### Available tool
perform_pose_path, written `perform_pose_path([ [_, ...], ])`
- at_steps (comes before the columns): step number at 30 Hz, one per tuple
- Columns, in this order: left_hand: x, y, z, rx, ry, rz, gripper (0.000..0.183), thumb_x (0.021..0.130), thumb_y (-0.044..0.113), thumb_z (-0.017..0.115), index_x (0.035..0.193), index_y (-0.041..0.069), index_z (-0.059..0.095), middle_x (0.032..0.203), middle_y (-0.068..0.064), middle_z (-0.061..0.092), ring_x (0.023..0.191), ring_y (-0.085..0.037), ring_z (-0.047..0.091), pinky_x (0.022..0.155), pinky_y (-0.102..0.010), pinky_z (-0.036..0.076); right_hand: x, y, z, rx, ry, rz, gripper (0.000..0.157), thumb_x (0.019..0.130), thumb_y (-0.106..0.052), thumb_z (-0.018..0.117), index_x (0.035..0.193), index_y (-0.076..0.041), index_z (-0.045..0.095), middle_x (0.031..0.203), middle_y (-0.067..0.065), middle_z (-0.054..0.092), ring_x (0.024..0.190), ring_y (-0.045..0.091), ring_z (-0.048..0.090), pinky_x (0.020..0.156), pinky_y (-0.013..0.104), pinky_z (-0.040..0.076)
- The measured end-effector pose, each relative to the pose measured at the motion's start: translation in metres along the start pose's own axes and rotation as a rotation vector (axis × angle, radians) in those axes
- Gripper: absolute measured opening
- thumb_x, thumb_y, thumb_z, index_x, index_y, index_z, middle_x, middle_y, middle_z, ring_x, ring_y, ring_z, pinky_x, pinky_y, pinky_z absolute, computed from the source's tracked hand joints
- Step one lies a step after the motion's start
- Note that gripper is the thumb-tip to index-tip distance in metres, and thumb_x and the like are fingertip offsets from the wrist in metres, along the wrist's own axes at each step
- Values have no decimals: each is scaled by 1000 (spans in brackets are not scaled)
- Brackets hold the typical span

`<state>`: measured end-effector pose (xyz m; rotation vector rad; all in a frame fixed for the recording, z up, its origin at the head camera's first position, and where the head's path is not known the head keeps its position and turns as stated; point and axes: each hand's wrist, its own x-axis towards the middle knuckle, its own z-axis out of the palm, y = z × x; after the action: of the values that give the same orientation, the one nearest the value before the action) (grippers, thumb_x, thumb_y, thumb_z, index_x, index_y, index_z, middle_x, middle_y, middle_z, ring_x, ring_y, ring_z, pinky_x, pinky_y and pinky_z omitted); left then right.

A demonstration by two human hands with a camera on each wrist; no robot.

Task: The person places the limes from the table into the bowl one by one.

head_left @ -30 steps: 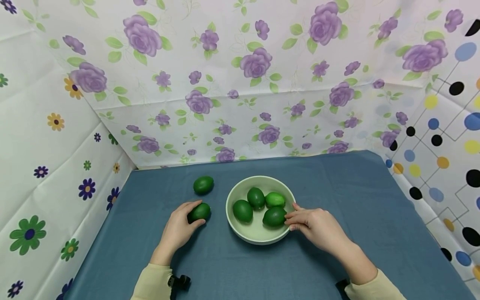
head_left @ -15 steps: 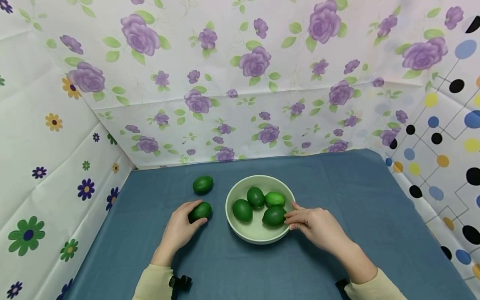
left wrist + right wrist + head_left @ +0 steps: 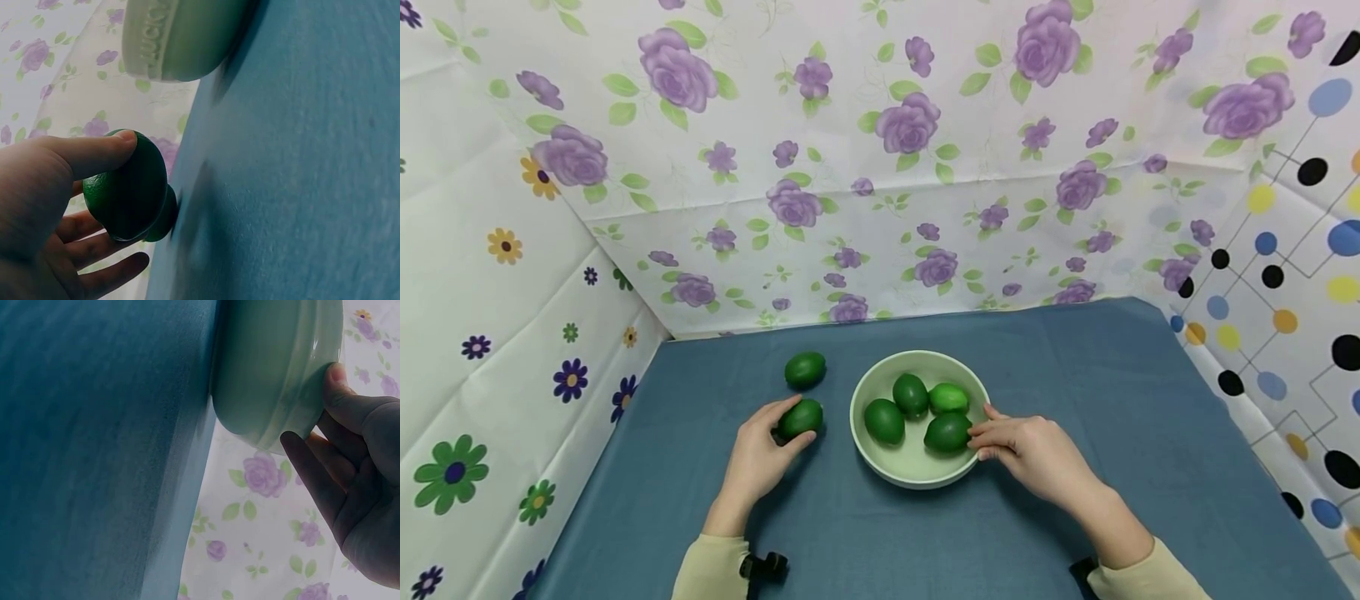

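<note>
My left hand [image 3: 758,452] grips a dark green lime [image 3: 801,419] between thumb and fingers, left of the bowl. In the left wrist view this lime [image 3: 128,187] hangs a little above the cloth. A second dark lime [image 3: 805,370] lies on the table just beyond it. My right hand [image 3: 1037,457] holds the right rim of the pale green bowl [image 3: 917,472], with the thumb up at the rim in the right wrist view. Inside the bowl sit several limes, among them a dark one [image 3: 947,432] beside the fingertips and a brighter one [image 3: 950,398].
A blue cloth [image 3: 1097,358] covers the table. Flowered sheets [image 3: 880,242] stand as a wall at the back and left, and a dotted sheet [image 3: 1273,333] at the right. Raised letters show on the bowl's side [image 3: 181,44].
My left hand has raised the lime slightly, and more of the fruit shows between its fingers. The right hand and the bowl have stayed in place.
</note>
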<state>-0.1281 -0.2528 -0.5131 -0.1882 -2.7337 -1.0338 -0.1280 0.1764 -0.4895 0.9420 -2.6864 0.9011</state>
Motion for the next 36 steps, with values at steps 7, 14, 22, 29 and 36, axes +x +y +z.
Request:
perform_pose_path([
  [7,-1,6,0,-25,16,0,64,92,25,90,150,12,65,145,-16,64,122,-36,66,89,-52,59,0,-1,0,14,11,14,22,89,-18,88,111,-23,87,121,-8,79,132,27,65,92,44,64],
  [14,0,11,1,-40,17,7,63,92,24,90,149,13,66,144,-16,65,122,-36,66,91,-53,60,-1,0,0,25,-2,36,23,90,-19,87,112,-24,87,122,-9,78,133,27,64,93,44,63],
  [22,-1,12,1,-52,20,36,64,91,24,90,149,12,66,144,-16,65,123,-36,66,93,-55,60,0,1,1,25,-4,33,23,90,-20,87,113,-25,87,122,-9,78,133,26,64,94,44,63],
  [29,-1,22,0,-79,36,81,64,91,27,91,149,16,66,144,-13,65,124,-34,67,94,-54,60,-1,1,1,22,-7,39,23,90,-21,87,112,-25,87,123,-9,78,134,25,64,93,44,63],
  [36,-1,27,0,-90,39,96,64,90,27,91,149,18,66,143,-10,66,123,-31,68,93,-54,60,-1,0,1,27,-11,45,23,90,-21,87,113,-25,87,123,-9,78,134,25,63,93,44,63],
])
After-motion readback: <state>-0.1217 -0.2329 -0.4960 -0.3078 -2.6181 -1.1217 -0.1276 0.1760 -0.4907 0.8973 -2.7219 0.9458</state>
